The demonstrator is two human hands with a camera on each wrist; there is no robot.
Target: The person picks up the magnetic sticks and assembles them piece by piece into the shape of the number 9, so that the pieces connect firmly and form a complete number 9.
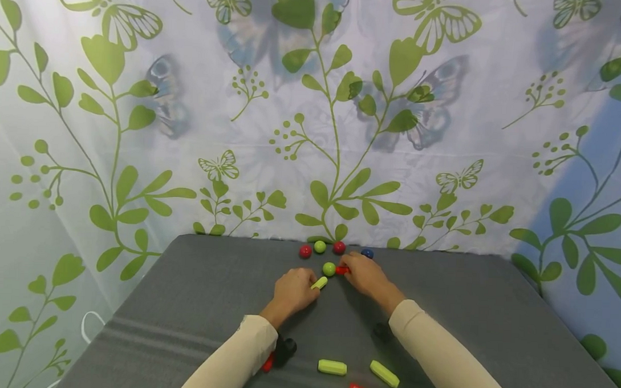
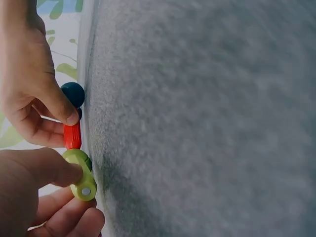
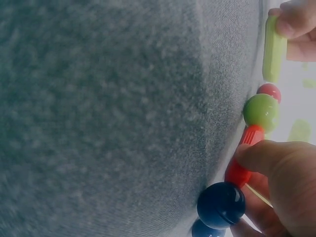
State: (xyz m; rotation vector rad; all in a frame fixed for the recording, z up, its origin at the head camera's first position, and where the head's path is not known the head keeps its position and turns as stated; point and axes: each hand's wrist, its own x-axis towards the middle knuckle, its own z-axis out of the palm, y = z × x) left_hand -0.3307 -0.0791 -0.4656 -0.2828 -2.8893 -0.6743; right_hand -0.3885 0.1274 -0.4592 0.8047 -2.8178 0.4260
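Head cam looked fwd & down from above the near side, farthest off of the 3, w/ most of the grey counter (image 1: 158, 303), the leafy curtain (image 1: 271, 130) behind & both sleeves (image 1: 449, 353) in frame. L wrist cam sat v. close to the left grip (image 2: 29, 182), facing low along the counter twd the curtain, rolled approx. a qtr turn, so the counter stood upright at pic. right. R wrist cam was similarly close to the right grip (image 3: 291, 182), rolled the opp. way, counter at pic. left. Both wrist views shared the red stick (image 3: 238, 173), green stick (image 3: 273, 54) & both grips; head view had them too, only smaller
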